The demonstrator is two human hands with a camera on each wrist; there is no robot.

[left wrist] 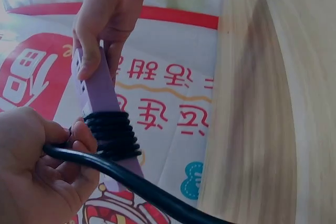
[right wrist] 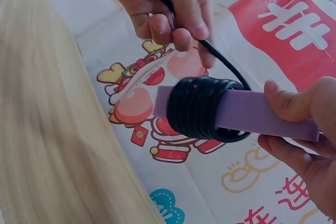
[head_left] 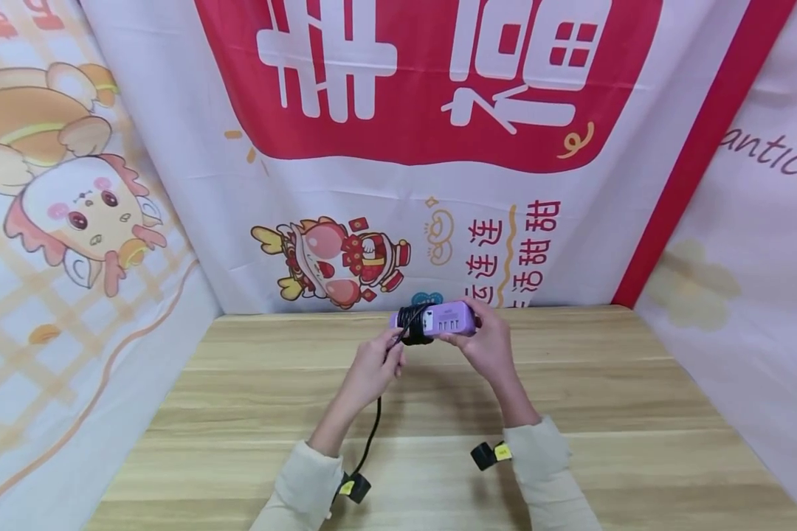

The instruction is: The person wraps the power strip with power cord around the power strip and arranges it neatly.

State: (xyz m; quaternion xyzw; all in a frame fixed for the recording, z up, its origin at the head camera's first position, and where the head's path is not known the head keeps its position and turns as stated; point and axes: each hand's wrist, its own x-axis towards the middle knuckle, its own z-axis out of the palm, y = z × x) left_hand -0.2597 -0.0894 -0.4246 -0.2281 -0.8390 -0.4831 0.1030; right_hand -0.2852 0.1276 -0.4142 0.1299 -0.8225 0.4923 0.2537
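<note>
A purple power strip [head_left: 463, 318] with a row of sockets is held up near the table's far edge. Several turns of black cord [head_left: 414, 324] are wound around its left half. My right hand [head_left: 490, 344] grips the strip's right end, thumb on one side and fingers on the other, as the right wrist view shows. Just left of the coil, my left hand [head_left: 375, 366] pinches the loose cord [right wrist: 226, 61] between thumb and fingers. From that hand the cord hangs down toward my left sleeve. The strip's far face is hidden in the head view.
Beneath the hands lies a wood-grain table [head_left: 438, 457]. A printed white and red cloth [head_left: 398, 184] hangs at its far edge, with further cloths at both sides. Small black wrist cameras [head_left: 483, 456] sit at both cuffs.
</note>
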